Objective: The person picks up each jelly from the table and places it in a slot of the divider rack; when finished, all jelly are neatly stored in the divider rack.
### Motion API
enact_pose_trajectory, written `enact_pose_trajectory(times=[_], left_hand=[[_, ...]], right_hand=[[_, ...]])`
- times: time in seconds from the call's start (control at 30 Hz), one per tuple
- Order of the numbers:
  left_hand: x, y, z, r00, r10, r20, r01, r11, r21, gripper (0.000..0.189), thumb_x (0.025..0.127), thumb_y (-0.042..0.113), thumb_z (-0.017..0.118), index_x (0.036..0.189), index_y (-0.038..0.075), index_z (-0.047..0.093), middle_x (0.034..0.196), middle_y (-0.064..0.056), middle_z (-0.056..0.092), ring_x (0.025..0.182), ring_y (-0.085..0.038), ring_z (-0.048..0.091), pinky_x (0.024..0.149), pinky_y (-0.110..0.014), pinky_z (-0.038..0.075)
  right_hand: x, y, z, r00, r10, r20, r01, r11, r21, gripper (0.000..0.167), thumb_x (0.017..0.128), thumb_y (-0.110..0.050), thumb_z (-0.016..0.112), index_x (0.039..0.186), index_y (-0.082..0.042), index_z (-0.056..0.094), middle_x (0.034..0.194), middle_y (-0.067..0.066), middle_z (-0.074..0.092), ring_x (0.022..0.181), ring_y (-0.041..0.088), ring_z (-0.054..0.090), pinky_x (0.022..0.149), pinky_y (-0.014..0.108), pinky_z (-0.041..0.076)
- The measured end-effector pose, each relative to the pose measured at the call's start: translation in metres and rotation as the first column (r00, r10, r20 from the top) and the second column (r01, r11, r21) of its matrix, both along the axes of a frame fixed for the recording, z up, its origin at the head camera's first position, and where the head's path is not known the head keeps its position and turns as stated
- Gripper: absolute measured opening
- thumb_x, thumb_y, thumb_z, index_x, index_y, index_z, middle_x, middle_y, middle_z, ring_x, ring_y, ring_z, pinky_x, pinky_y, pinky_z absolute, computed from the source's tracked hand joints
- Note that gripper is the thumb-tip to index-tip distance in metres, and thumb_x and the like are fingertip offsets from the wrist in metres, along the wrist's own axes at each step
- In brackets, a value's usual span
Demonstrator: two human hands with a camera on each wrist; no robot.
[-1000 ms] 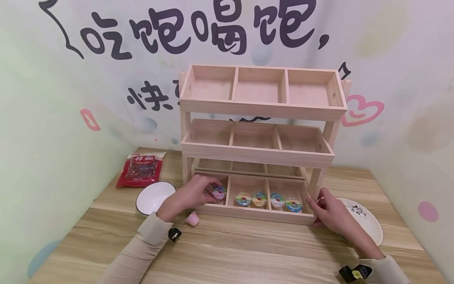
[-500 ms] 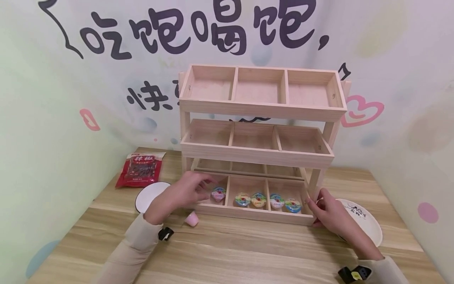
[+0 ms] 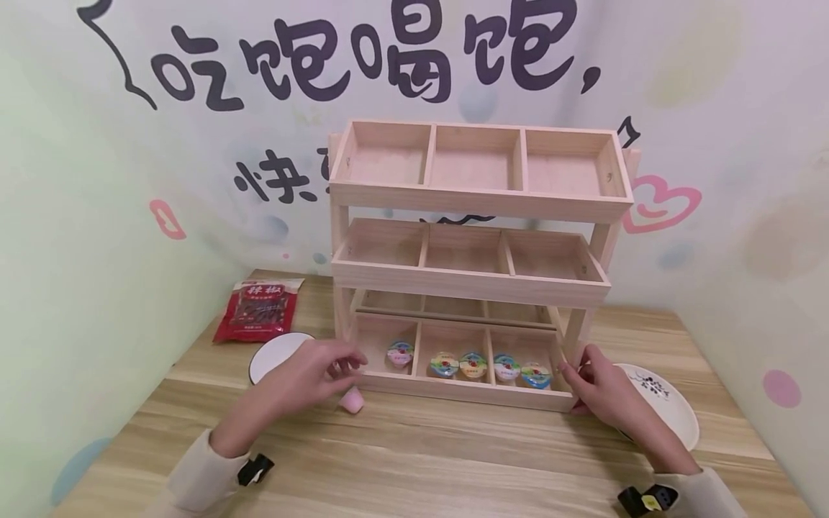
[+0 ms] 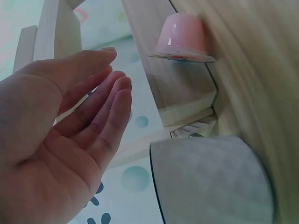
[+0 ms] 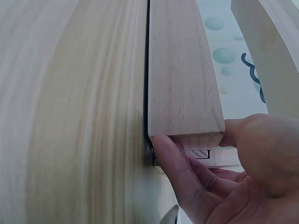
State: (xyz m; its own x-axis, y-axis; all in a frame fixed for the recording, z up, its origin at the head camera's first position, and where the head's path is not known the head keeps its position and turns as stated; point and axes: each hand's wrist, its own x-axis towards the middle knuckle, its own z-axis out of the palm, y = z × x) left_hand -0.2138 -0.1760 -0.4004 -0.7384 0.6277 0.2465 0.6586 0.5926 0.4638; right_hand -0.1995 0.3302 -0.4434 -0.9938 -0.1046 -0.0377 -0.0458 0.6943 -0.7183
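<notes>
Over the table's left part, my left hand [image 3: 311, 374] holds nothing, its fingers bent loosely. Just beyond its fingertips a pink jelly cup [image 3: 352, 401] rests on the table; the left wrist view shows the hand apart from this pink cup [image 4: 182, 37]. My right hand [image 3: 602, 385] grips the right front corner of the wooden rack's bottom tray [image 3: 453, 391], thumb and fingers on opposite sides of the corner [image 5: 187, 112]. One jelly cup [image 3: 400, 353] sits in that tray's left compartment. Two yellowish cups [image 3: 458, 365] lie in the middle one, and two more cups [image 3: 521, 370] in the right.
Two upper trays [image 3: 479, 194] of the rack rise above. A white bowl [image 3: 275, 352] stands behind my left hand, with a red food packet [image 3: 255, 309] farther back. An oval plate [image 3: 676, 421] lies partly behind my right forearm. A printed cloth [image 3: 162, 144] hangs behind the table.
My left hand has let go of the jelly cup in the left compartment and drawn back left and toward me, close to the pink cup. My right hand has stayed on the tray corner.
</notes>
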Motion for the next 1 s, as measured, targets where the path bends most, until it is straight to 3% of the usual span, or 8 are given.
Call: enact_pose_trajectory(times=[0.1, 0.27, 0.33, 0.47, 0.63, 0.87, 1.0], left_hand=[[0.006, -0.005, -0.004, 1.0, -0.029, -0.007, 0.028, 0.999, -0.015, 0.017, 0.091, 0.005, 0.085, 0.106, 0.006, 0.078, 0.094, 0.0, 0.079, 0.084, -0.008, 0.073, 0.074, -0.025, 0.063], [0.011, -0.011, -0.018, 0.989, -0.109, -0.095, 0.105, 0.993, -0.05, 0.022, 0.087, 0.005, 0.087, 0.106, 0.003, 0.076, 0.094, -0.002, 0.077, 0.083, -0.007, 0.068, 0.072, -0.025, 0.06], [0.012, -0.011, -0.022, 0.987, -0.128, -0.1, 0.122, 0.991, -0.06, 0.027, 0.084, 0.004, 0.088, 0.108, 0.002, 0.076, 0.093, -0.002, 0.076, 0.082, -0.006, 0.067, 0.072, -0.024, 0.058], [0.016, -0.005, -0.02, 0.992, -0.119, 0.029, 0.121, 0.99, -0.069, 0.039, 0.08, 0.001, 0.09, 0.116, 0.001, 0.074, 0.093, -0.001, 0.075, 0.083, -0.003, 0.068, 0.073, -0.021, 0.06], [0.018, 0.0, -0.017, 0.984, -0.091, 0.153, 0.1, 0.994, -0.049, 0.048, 0.082, 0.005, 0.092, 0.125, 0.0, 0.072, 0.096, -0.002, 0.077, 0.082, -0.005, 0.072, 0.073, -0.021, 0.062], [0.013, -0.002, -0.023, 0.959, -0.093, 0.269, 0.092, 0.996, 0.018, 0.046, 0.084, 0.013, 0.094, 0.124, 0.001, 0.072, 0.099, -0.005, 0.079, 0.081, -0.003, 0.074, 0.076, -0.026, 0.064], [0.012, 0.002, -0.027, 0.953, -0.107, 0.284, 0.107, 0.994, 0.016, 0.044, 0.085, 0.02, 0.095, 0.119, 0.005, 0.072, 0.104, -0.005, 0.079, 0.078, 0.0, 0.071, 0.074, -0.027, 0.064]], right_hand=[[0.0, 0.0, 0.0, 1.0, 0.003, -0.005, -0.003, 1.0, 0.002, 0.038, 0.113, -0.026, 0.059, 0.13, 0.005, 0.044, 0.092, 0.013, 0.076, 0.064, 0.018, 0.072, 0.056, 0.035, 0.063], [0.001, -0.001, 0.0, 1.0, -0.002, -0.001, 0.002, 1.0, 0.0, 0.038, 0.113, -0.025, 0.06, 0.131, 0.005, 0.044, 0.09, 0.013, 0.075, 0.063, 0.019, 0.072, 0.056, 0.035, 0.063], [0.001, -0.001, 0.0, 1.0, 0.001, -0.005, -0.001, 1.0, 0.0, 0.038, 0.113, -0.025, 0.06, 0.13, 0.005, 0.044, 0.09, 0.013, 0.075, 0.063, 0.018, 0.072, 0.056, 0.035, 0.063], [0.001, 0.0, 0.0, 1.0, 0.001, -0.008, -0.001, 1.0, -0.002, 0.037, 0.113, -0.025, 0.06, 0.129, 0.005, 0.044, 0.089, 0.012, 0.075, 0.063, 0.019, 0.072, 0.056, 0.035, 0.063], [0.001, -0.001, -0.001, 1.0, -0.007, -0.002, 0.007, 1.0, 0.002, 0.036, 0.112, -0.026, 0.061, 0.126, 0.003, 0.045, 0.087, 0.012, 0.074, 0.063, 0.019, 0.072, 0.056, 0.036, 0.064], [0.0, 0.0, 0.0, 1.0, -0.002, 0.0, 0.002, 1.0, 0.014, 0.038, 0.113, -0.027, 0.06, 0.128, 0.004, 0.044, 0.092, 0.013, 0.075, 0.065, 0.019, 0.071, 0.057, 0.035, 0.063], [0.0, 0.0, 0.0, 1.0, -0.004, 0.004, 0.004, 1.0, 0.009, 0.037, 0.113, -0.027, 0.06, 0.127, 0.004, 0.044, 0.092, 0.014, 0.075, 0.065, 0.019, 0.071, 0.057, 0.035, 0.064]])
